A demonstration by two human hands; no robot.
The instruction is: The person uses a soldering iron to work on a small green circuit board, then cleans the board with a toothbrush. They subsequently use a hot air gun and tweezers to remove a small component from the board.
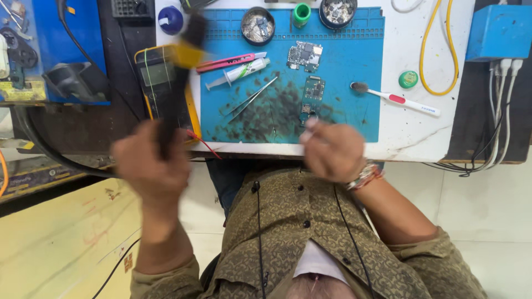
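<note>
Left hand (151,160) fisted round upright black tool (178,83); right hand (332,150) curled.

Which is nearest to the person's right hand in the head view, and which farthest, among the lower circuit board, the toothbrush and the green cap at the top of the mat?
From the right hand:
1. Lower circuit board, just above the hand on the blue mat.
2. Toothbrush, to the hand's upper right on the white table.
3. Green cap, far up at the mat's top edge.
</note>
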